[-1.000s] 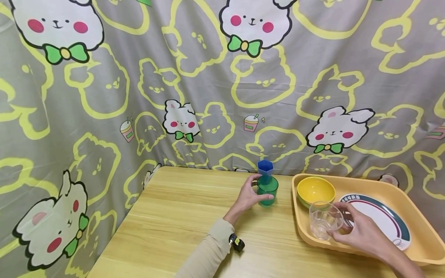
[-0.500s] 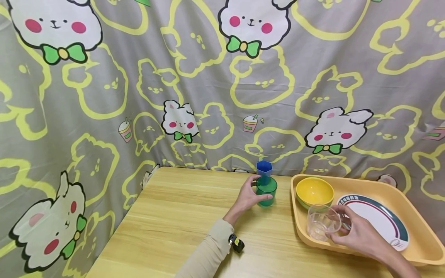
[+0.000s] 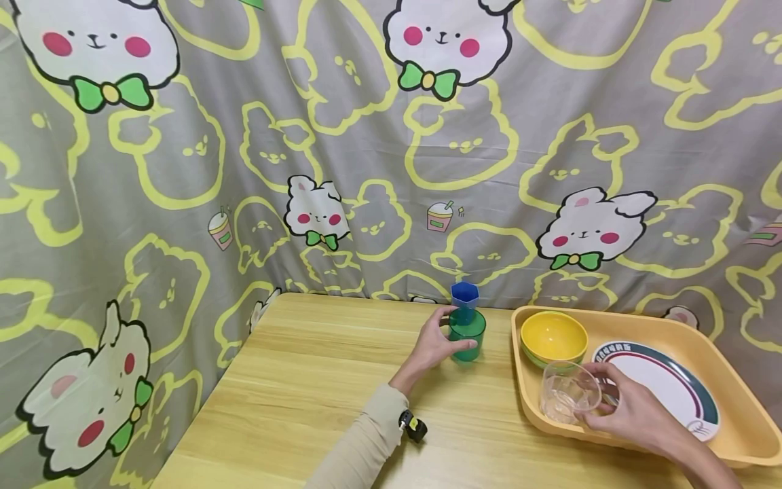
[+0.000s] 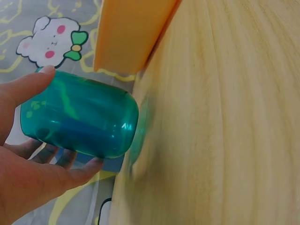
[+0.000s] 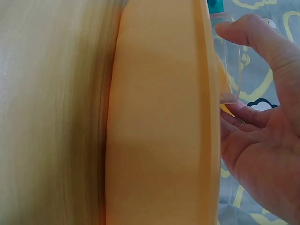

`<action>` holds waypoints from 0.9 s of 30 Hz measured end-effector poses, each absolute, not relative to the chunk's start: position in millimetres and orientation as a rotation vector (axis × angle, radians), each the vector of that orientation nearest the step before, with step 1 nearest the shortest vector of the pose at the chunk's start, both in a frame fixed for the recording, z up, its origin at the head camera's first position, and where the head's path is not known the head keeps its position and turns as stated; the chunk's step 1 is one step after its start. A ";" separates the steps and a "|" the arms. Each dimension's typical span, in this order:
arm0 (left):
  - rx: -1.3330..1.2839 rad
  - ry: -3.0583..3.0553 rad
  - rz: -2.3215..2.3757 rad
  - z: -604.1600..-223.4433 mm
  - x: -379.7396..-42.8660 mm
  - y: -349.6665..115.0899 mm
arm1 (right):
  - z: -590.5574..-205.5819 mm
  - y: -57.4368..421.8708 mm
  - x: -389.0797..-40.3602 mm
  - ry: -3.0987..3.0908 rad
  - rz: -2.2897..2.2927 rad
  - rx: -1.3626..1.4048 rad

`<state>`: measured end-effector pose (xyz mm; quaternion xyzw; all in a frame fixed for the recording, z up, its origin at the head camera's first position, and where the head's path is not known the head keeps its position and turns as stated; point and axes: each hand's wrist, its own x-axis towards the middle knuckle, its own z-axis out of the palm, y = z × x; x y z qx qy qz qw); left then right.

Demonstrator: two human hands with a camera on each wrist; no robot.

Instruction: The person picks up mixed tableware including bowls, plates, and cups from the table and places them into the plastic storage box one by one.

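Observation:
My left hand (image 3: 430,348) grips a translucent green cup (image 3: 469,345) on the table, thumb on the near side and fingers round the back. In the left wrist view the base of the cup is right at the tabletop. Behind it stands a blue hexagonal cup (image 3: 466,295), partly covered by the green one. My right hand (image 3: 635,411) holds a clear cup (image 3: 561,397) between thumb and fingers, in the front left corner of the orange tray (image 3: 527,401). The tray's wall hides part of this cup in the right wrist view.
In the tray, a yellow bowl (image 3: 556,336) sits at the back left, beside a white plate (image 3: 654,387) with a dark green rim. Wooden tabletop (image 3: 293,380) stretches to the left. A patterned curtain (image 3: 366,170) hangs along the back and left side.
The clear cup in my right hand has come down slightly within the tray corner. My left hand keeps its grip on the green cup in nearly the same place.

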<state>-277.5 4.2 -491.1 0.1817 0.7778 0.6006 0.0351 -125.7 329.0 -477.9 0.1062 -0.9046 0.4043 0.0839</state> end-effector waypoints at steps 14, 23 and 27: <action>0.582 2.362 1.879 -480.2 -272.9 -4.3 | -480.0 328.0 -124.7 -2.690 1.190 0.356; 0.633 2.317 1.895 -462.0 -265.5 -8.3 | -464.4 330.2 -116.4 -2.712 1.025 0.298; 0.662 2.310 1.913 -451.6 -260.6 -11.9 | -455.1 330.9 -118.0 -2.664 1.055 0.292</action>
